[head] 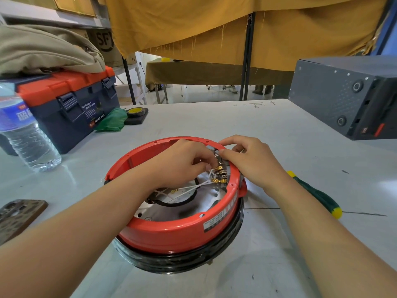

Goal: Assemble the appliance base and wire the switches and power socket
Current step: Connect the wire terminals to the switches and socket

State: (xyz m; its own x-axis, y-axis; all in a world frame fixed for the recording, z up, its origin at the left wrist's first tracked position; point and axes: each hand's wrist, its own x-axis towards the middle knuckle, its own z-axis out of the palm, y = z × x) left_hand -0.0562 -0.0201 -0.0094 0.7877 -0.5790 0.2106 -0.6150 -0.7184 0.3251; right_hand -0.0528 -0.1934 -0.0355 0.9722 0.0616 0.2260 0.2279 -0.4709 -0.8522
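I see the round red plastic appliance base [178,231] sitting open side up on a black ring in the middle of the pale grey bench [279,130], just in front of me. My left hand [182,163] reaches into the base toward its 1 o'clock wall, the grip narrowed to a pinch on one of the thin white wires [189,188] right by the brass spade terminals [219,174]. My right hand [251,162] rests over the rim at 1 o'clock, fingers curled against the black switch block [221,160] mounted inside the wall; whether that grip truly clamps the block I cannot tell. A green-handled screwdriver with yellow ends [318,195] lies on the bench at 3 o'clock from the base, partly under my right forearm. At 10 o'clock stand a clear plastic water bottle [25,134] and a navy toolbox with an orange lid [71,104]; a dark grey metal case [348,95] sits at 2 o'clock.
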